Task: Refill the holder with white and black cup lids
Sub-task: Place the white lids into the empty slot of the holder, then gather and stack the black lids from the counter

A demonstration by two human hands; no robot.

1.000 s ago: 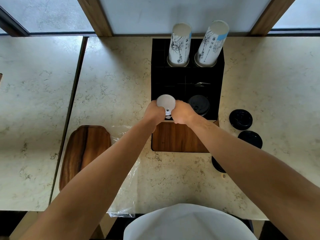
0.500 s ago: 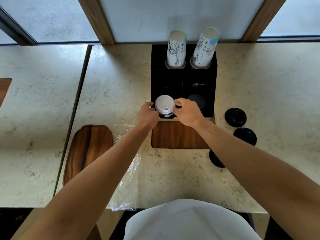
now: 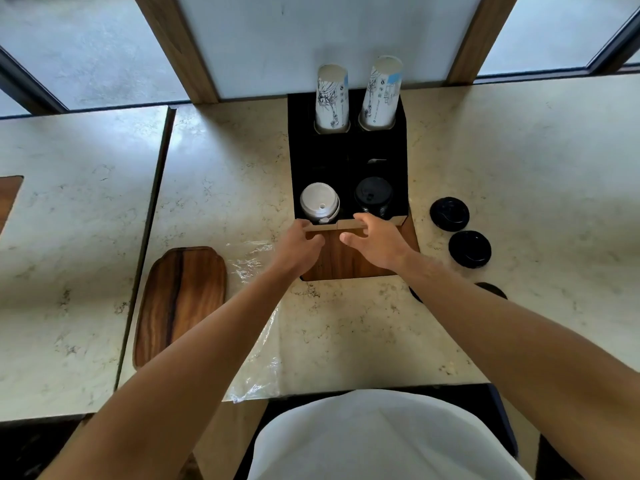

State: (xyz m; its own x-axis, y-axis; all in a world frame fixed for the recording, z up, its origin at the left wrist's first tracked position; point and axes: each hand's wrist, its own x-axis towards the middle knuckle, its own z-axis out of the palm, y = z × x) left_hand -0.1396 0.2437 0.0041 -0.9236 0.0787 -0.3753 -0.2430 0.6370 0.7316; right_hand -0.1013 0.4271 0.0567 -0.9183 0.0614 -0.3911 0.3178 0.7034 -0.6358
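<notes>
A black holder [image 3: 346,161] with a wooden front stands on the marble counter. A stack of white lids [image 3: 319,201] sits in its front left slot and a stack of black lids [image 3: 373,196] in the front right slot. My left hand [image 3: 298,245] and my right hand [image 3: 375,242] hover just in front of the holder, both empty with fingers apart, touching neither stack. Two loose black lids [image 3: 449,214] [image 3: 470,249] lie on the counter right of the holder; a third black lid [image 3: 491,289] is mostly hidden behind my right forearm.
Two stacks of printed paper cups [image 3: 331,98] [image 3: 380,93] stand in the holder's back slots. A wooden board [image 3: 180,303] lies at the left, with a clear plastic wrapper [image 3: 256,327] beside it. A window wall runs behind the counter.
Both hands let go of the white lid stack, now seated in the front left slot, and drew back toward me. The camera tilted up slightly.
</notes>
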